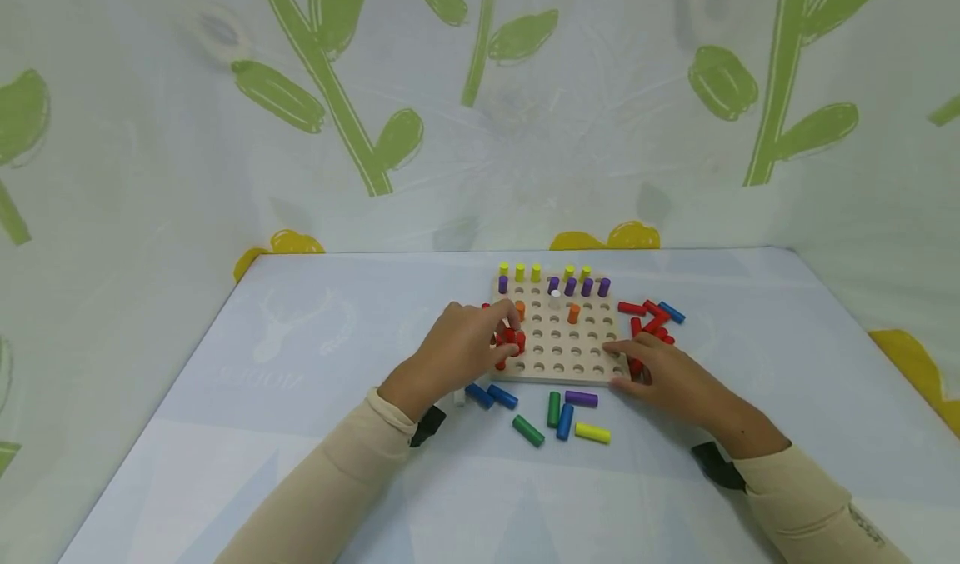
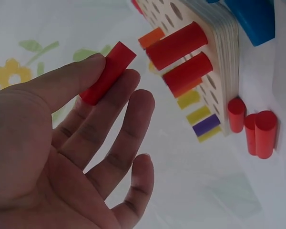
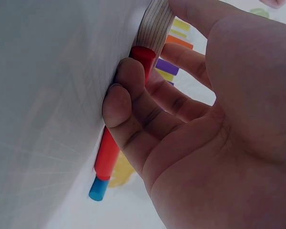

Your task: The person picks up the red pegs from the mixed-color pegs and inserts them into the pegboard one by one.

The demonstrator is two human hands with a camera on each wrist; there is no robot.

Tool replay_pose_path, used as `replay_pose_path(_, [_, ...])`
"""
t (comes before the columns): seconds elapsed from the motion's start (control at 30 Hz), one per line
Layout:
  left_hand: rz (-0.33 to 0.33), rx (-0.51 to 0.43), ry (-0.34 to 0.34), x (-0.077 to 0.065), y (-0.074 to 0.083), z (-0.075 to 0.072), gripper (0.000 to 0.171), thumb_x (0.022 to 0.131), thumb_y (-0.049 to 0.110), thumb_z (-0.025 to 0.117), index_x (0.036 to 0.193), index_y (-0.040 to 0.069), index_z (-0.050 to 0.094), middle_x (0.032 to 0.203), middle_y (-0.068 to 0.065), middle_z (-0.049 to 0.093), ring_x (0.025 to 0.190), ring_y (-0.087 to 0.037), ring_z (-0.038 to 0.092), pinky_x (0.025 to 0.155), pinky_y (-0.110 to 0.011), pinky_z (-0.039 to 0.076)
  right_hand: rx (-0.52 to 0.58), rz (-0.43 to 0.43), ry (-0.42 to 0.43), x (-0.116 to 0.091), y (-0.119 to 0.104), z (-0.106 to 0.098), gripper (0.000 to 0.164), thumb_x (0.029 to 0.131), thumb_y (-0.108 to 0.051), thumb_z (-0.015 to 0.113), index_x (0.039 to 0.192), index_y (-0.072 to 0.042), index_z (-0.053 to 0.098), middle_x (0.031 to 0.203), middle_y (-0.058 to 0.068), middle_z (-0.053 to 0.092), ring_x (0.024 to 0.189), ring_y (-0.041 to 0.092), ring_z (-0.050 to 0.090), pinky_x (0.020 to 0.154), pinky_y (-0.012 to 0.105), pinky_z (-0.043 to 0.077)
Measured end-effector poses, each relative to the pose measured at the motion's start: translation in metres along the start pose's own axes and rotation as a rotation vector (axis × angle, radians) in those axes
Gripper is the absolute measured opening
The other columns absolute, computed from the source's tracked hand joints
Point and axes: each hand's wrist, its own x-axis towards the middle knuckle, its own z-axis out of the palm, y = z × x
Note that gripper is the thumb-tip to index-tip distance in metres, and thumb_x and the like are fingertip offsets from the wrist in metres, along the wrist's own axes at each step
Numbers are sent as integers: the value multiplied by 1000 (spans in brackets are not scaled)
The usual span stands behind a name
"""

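My left hand pinches a red peg between thumb and fingers, above the left side of the wooden pegboard. Its other fingers are loosely bent. Other red pegs stand in the board's holes close to this hand. At the board's front right corner, my right hand holds the edge, thumb at the front side and index finger on top. Beside its bent fingers lies a red peg against the board. Yellow pegs and purple pegs stand along the far rows.
Loose red pegs and a blue peg lie right of the board. In front lie green pegs, blue pegs, a purple peg and a yellow peg. Orange pegs and a white peg stand mid-board.
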Motion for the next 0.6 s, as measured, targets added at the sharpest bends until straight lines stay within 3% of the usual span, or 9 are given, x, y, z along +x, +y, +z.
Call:
replay_pose_path(0.17, [48,81,13,0,0,5,27,87,30,79,106,19,62,66,9,60,65,-9,57,91,-44,45,-3,-10,8,0,0,0,62,87,-39,77,141,-17,57,139,23,54,120,39,55,95,54,53])
replay_pose_path(0.6, [58,110,-44,3,0,15,26,86,34,79,98,21,61,60,9,55,60,-10,52,89,-41,41,-9,-9,6,-1,0,-1,62,87,-39,77,141,-17,57,140,23,53,122,41,54,95,56,52])
